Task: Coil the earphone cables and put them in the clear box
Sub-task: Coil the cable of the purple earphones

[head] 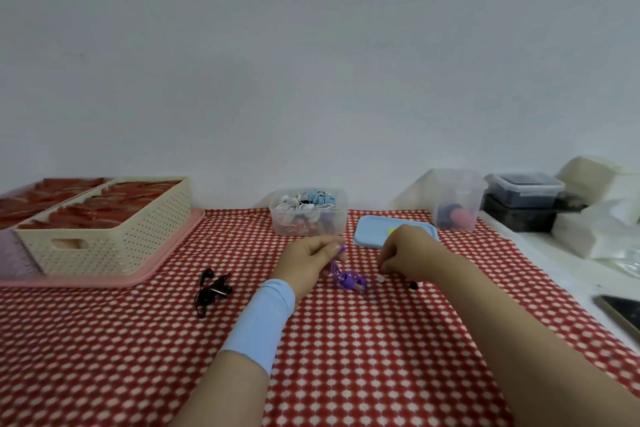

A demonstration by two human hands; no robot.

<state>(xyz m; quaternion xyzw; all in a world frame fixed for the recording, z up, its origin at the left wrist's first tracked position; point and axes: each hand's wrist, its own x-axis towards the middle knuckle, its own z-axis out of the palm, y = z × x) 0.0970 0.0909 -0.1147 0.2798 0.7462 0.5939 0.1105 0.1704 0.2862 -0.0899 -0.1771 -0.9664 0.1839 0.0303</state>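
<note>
Coiling is the step in hand here, judging by how things are laid out. A purple earphone cable [346,279] is pinched near its upper end between the thumb and fingers of the left hand [310,253]. It is lifted a little, and the rest is bunched in a loose tangle on the red checked cloth [346,374] right below.

The right hand [405,251] is held just beside it, fingers curled down toward the cloth. A small white bit [381,278] can be seen at the fingertips, but whether it's actually being gripped can't be told from this angle. It's too small to be called an earbud for sure.

The clear box [308,215] is parked just behind the hands with its lid off, and several bundled sets are already stacked inside. A blue lid [369,229] is laid flat beside it. A black earphone set [211,289] is lying loose off to the left, well apart from both hands.

So the job is probably about midway: some sets boxed, purple being worked, black not yet touched. Next, the loose end likely needs to be caught and wound in even loops, with the tangle shaken out first so no knots get wrapped in.
</note>
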